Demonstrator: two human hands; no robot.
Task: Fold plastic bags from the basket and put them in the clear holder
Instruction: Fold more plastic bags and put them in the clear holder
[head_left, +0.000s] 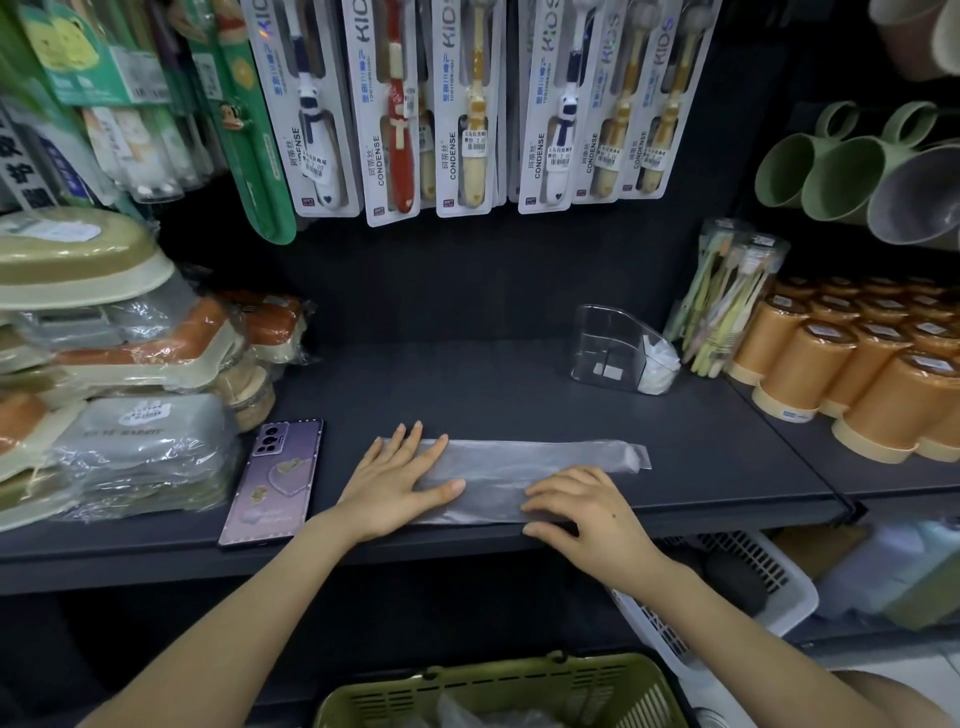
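Now we're mid-fold: the plastic bag (519, 462) lies as a long flat strip along the front of the shelf (467, 384); the left hand (395, 483) presses its left end, grip slack, fingers straight; the right hand (587, 514) has its grip curled on the near edge, thumb tucked under, pinching the film. Next, I'd say, the strip wants folding over again, creases kept tight; the clear holder (608, 343) stands back right, well apart, a white folded bag (657, 364) inside; the basket (519, 680) below holds more.

Both hands (395, 483) flattening plastic bag (498, 478)
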